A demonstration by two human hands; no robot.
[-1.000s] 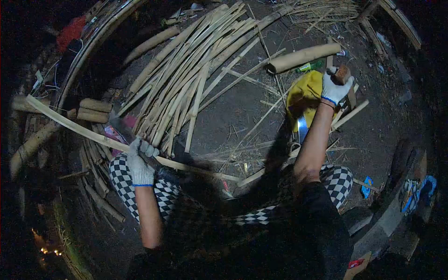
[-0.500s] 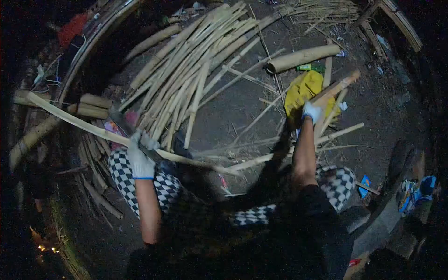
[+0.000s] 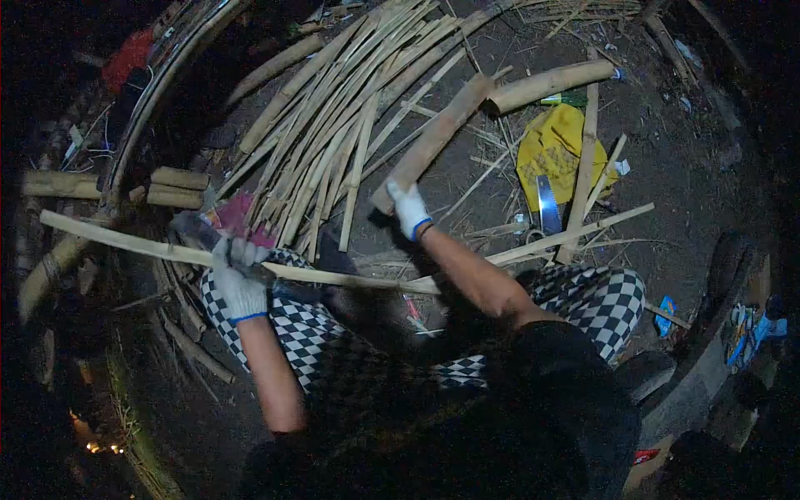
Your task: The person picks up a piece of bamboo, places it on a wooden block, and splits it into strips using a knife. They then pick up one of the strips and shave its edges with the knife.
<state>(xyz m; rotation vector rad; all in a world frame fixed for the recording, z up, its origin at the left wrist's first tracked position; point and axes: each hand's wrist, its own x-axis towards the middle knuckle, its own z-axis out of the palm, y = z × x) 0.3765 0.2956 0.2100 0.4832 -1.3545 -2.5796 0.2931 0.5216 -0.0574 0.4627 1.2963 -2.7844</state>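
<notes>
My left hand (image 3: 239, 287), in a white knit glove, is closed around a long pale bamboo strip (image 3: 125, 237) that runs across my lap. A dark, flat, blade-like shape (image 3: 196, 229) sticks out beside its fingers; I cannot tell whether they grip it too. My gloved right hand (image 3: 408, 210) is wrapped round the near end of a thick wooden stick (image 3: 442, 129), which slants up and away. Beyond the hands lies a large heap of split bamboo strips (image 3: 325, 142). A handsaw (image 3: 547, 204) rests by a yellow cloth (image 3: 546, 154) to the right.
A bamboo tube (image 3: 554, 86) lies at the far right beside a green bottle (image 3: 562, 99). More bamboo pieces (image 3: 177, 187) are stacked at the left. A blue wrapper (image 3: 665, 315) sits on the ground by my right knee. Small flames (image 3: 104, 447) glow at lower left.
My right hand has swung left from above the yellow cloth, carrying the wooden stick and uncovering the handsaw. My left hand and the bamboo strip have shifted slightly.
</notes>
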